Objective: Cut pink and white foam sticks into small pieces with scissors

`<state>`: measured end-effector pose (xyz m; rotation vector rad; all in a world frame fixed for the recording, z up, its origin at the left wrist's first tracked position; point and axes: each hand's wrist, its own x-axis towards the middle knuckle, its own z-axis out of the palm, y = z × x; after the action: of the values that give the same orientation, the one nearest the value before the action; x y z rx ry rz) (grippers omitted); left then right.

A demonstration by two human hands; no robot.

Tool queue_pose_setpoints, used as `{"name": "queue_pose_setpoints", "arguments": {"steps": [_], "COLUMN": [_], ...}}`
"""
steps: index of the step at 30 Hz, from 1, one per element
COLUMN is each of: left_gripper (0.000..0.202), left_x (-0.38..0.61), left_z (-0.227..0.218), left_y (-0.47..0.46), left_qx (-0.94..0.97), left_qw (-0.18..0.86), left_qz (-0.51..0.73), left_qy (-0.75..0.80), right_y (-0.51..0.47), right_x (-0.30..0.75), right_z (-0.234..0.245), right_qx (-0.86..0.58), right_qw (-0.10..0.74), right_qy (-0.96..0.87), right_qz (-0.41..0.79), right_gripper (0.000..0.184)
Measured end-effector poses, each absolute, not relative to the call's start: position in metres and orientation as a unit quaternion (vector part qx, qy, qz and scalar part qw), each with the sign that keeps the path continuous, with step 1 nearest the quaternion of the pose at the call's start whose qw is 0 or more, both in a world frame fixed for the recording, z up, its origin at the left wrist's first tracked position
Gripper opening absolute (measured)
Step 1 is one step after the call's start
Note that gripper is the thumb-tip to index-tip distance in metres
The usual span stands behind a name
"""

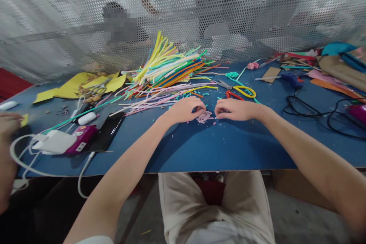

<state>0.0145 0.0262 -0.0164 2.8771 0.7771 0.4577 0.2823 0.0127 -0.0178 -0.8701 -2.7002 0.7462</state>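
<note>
On the blue table lies a small pile of short cut pink pieces [204, 117], which look like snips of fuzzy craft stems. My left hand [187, 109] curves over the left side of this pile, with a gap showing between thumb and fingers. To the right of the pile is my right hand [233, 109], its fingers bent in and pressed together; whatever they hold, if anything, is too small to make out. Behind it rest pliers [228, 87] with red and yellow handles. Teal snips [187, 94] are scattered beyond my left hand.
A large bundle of coloured craft stems [171, 65] lies at the back. Left are a black phone [110, 131], a white charger [55, 142] with cables, and yellow paper [71, 85] under scissors [98, 87]. Another person's hand [10, 126] is at far left. Black cable [303, 110] lies right.
</note>
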Motion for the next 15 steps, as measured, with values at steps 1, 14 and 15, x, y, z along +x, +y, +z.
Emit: {"name": "queue_pose_setpoints", "arguments": {"steps": [1, 14, 15], "left_gripper": [0.024, 0.022, 0.023], "left_x": [0.015, 0.007, 0.007], "left_z": [-0.015, 0.003, 0.004], "left_y": [0.026, 0.015, 0.014], "left_qx": [0.952, 0.948, 0.947], "left_qw": [0.059, 0.127, 0.138], "left_qz": [0.152, 0.090, 0.084], "left_qy": [0.260, 0.276, 0.278], "right_y": [0.012, -0.006, -0.006], "right_x": [0.280, 0.252, 0.250], "right_z": [-0.019, -0.023, -0.024], "right_qx": [-0.290, -0.305, -0.308], "right_qw": [0.127, 0.196, 0.197], "right_qy": [-0.917, -0.915, -0.914], "right_qz": [0.243, 0.178, 0.175], "right_gripper": [0.020, 0.014, 0.013]}}
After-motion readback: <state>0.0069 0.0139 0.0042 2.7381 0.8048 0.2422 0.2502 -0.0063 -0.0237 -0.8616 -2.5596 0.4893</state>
